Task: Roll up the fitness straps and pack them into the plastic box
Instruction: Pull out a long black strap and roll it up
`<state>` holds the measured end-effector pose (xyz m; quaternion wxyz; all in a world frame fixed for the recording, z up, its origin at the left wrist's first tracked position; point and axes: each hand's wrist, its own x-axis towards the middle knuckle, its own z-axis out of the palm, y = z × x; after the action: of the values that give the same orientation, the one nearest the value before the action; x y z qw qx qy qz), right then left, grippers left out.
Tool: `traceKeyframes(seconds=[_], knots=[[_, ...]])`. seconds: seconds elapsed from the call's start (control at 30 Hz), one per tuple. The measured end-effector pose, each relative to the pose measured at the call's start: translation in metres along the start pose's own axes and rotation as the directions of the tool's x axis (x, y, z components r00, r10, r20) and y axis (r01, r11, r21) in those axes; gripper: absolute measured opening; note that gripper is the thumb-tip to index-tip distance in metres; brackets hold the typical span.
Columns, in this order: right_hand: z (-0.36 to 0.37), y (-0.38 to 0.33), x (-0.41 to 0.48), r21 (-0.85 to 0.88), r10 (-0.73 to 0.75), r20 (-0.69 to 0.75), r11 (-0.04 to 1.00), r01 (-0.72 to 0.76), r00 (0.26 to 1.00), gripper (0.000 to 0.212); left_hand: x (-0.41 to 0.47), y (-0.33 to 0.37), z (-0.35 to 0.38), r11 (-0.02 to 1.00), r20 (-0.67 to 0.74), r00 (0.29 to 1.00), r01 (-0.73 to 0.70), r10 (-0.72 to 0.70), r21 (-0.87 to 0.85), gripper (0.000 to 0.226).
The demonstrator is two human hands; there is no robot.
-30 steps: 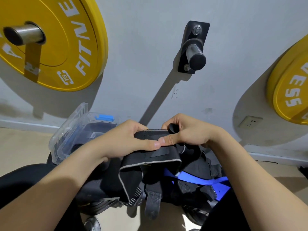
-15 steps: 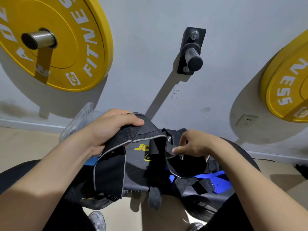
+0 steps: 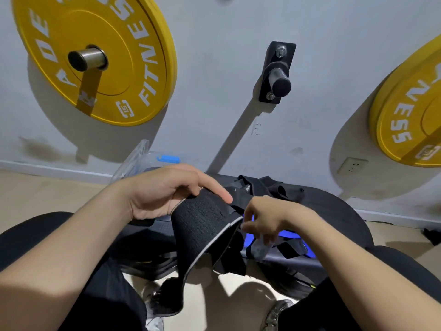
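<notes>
One clear plastic box (image 3: 152,161), contents hidden

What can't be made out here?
All head view.
Inside the plastic box: behind the left hand.
Fingertips of the right hand: motion-blurred, grip unclear.
Most of the blue strap: under the right hand and black strap.
Right-side yellow weight plate: cut by frame edge.

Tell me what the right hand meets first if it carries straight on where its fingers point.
Probably the wide black strap held by the left hand, at its grey-trimmed edge; the right hand is blurred, so depth is unclear.
</notes>
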<state>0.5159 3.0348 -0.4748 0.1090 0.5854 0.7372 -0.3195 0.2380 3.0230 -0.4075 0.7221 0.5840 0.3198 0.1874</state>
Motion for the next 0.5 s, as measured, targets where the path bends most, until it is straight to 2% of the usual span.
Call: traceKeyframes(seconds=[0.03, 0.1, 0.13, 0.2, 0.27, 0.33, 0.4, 0.5], knots=[[-0.004, -0.002, -0.005, 0.104, -0.038, 0.010, 0.994, 0.037, 0.999, 0.025, -0.002, 0.000, 0.000, 1.000, 0.001, 1.000, 0.019, -0.019, 0.014, 0.061], [-0.012, -0.007, -0.017, 0.307, -0.182, 0.120, 0.942, 0.138, 0.976, 0.022, -0.005, -0.001, 0.000, 0.999, 0.018, 0.999, 0.037, -0.037, -0.031, 0.070], [-0.014, -0.010, -0.024, 0.382, -0.278, 0.191, 0.904, 0.189, 0.942, 0.021, -0.007, -0.001, 0.000, 0.997, 0.019, 0.999, 0.029, -0.028, -0.072, 0.074], [-0.015, -0.015, -0.032, 0.477, -0.453, 0.269, 0.829, 0.291, 0.850, 0.036, -0.011, 0.000, 0.000, 0.992, 0.031, 0.999, -0.001, 0.005, -0.126, 0.080], [-0.014, -0.022, -0.036, 0.583, -0.604, 0.246, 0.717, 0.382, 0.758, 0.043, -0.011, 0.000, 0.003, 0.991, 0.003, 0.998, -0.066, 0.067, -0.119, 0.077], [-0.015, -0.028, -0.039, 0.693, -0.694, 0.169, 0.589, 0.416, 0.700, 0.039, -0.003, -0.004, 0.005, 0.985, -0.123, 0.981, -0.158, 0.148, -0.075, 0.070], [-0.016, -0.029, -0.038, 0.760, -0.681, 0.055, 0.503, 0.412, 0.730, 0.039, 0.010, -0.010, 0.004, 0.979, -0.287, 0.937, -0.204, 0.199, 0.015, 0.058], [-0.020, -0.026, -0.032, 0.878, -0.508, -0.123, 0.345, 0.333, 0.852, 0.031, 0.024, -0.021, -0.002, 0.976, -0.375, 0.909, -0.119, 0.181, 0.185, 0.039]])
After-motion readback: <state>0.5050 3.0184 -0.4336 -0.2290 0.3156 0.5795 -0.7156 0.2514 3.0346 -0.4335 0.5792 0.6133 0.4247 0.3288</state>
